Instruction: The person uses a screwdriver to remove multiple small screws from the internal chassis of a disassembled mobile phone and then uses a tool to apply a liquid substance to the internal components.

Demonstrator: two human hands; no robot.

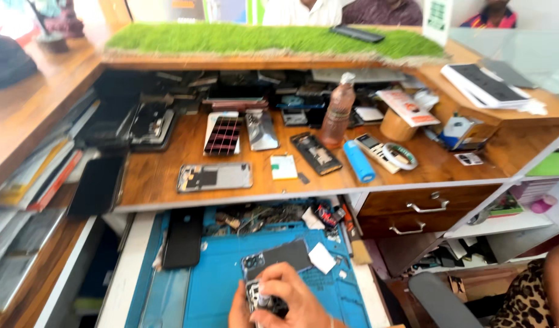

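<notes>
Phone (pixel 268 300) sits at the bottom edge of the head view, on the blue mat (pixel 225 273), partly hidden by both hands. Right hand (pixel 294 297) pinches a small white-tipped tool (pixel 264 299) against it. Left hand (pixel 240 313) is mostly cut off, can't tell its grip. A grey back cover (pixel 279 256) lies just above, touching the phone.

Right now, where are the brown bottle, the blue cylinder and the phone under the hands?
Bottle (pixel 337 118), head view, on its brown middle.
Blue cylinder (pixel 358 161), head view, mid-length on its side.
Phone (pixel 278 256), head view, on its dark back panel above the hands.
</notes>
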